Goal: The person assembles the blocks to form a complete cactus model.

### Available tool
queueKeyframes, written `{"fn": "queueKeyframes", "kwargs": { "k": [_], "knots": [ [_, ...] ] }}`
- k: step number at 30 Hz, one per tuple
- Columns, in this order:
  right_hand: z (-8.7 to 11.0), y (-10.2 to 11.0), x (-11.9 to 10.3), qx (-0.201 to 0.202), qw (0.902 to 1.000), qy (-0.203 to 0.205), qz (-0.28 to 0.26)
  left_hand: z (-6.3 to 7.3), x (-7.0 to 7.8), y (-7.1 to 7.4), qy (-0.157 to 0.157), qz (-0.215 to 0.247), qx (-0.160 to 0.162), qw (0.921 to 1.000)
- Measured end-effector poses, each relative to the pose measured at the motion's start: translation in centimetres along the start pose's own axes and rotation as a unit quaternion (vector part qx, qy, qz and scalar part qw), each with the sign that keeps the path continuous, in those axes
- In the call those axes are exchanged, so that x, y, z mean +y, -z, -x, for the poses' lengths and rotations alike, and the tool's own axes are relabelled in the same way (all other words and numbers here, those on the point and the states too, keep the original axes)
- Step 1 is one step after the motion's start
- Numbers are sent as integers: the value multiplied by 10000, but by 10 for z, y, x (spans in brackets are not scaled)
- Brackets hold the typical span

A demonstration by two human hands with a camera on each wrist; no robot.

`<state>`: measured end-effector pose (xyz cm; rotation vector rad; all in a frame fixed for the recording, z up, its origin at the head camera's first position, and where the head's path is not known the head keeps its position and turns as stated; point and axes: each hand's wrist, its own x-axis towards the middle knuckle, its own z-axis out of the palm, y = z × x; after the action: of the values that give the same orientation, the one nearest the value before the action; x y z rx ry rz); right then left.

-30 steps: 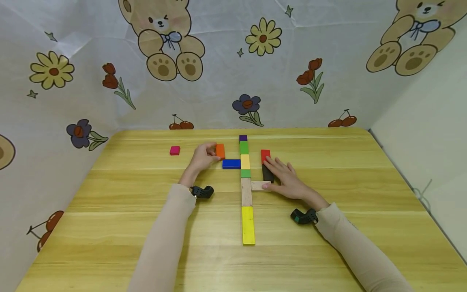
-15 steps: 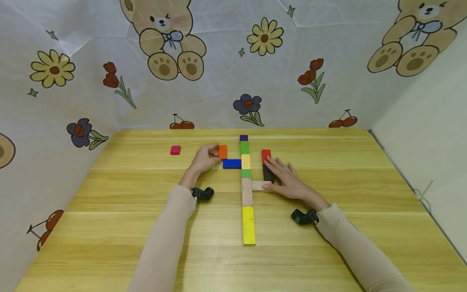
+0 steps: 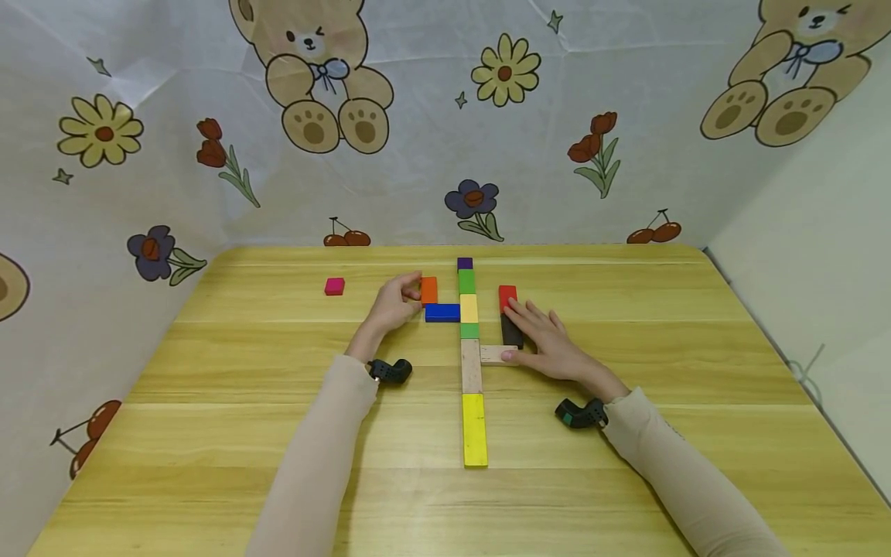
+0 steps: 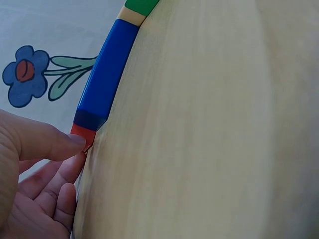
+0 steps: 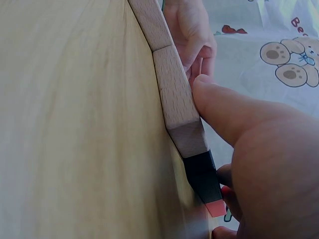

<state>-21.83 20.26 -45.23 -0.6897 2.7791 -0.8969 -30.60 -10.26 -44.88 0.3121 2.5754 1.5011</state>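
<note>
My left hand point(image 3: 394, 303) holds an orange block point(image 3: 429, 290) by its left side, thumb toward me. Its near end sits right at the left end of a blue block point(image 3: 442, 312), which runs sideways to the central column. In the left wrist view the thumb presses on the orange block just beyond the blue one. My right hand point(image 3: 553, 348) lies with fingers stretched over a red block point(image 3: 507, 294) and a black block point(image 3: 511, 333) set end to end. Its thumb touches a plain wooden block point(image 3: 493, 354) that joins the column's right side.
The column runs from a purple block point(image 3: 465, 263) through green, cream and wooden blocks to a long yellow block point(image 3: 475, 430) nearest me. A pink block point(image 3: 335, 286) lies apart at the left. Behind the wooden table point(image 3: 626, 495) hangs a printed cloth point(image 3: 418, 77).
My left hand has slid the orange block a little to the right, so it now stands over the blue block's left end. The right hand stays put.
</note>
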Motion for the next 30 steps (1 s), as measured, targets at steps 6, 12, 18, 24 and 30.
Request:
{"fn": "queueKeyframes", "kwargs": {
  "k": [6,12,18,24,30],
  "knots": [
    [0,0,0,45,10000,73,42,0,2,-1,81,-105,-30,9999],
    [0,0,-1,33,10000,35,50,-2,2,-1,35,-197,-110,9997],
    [1,0,-1,45,10000,38,13,-1,2,0,54,-177,-149,9997],
    [1,-1,-1,48,10000,45,51,7,1,8,-35,-172,76,9998],
    [0,-1,0,41,10000,33,26,19,-3,37,-394,145,1263,9911]
  ]
}}
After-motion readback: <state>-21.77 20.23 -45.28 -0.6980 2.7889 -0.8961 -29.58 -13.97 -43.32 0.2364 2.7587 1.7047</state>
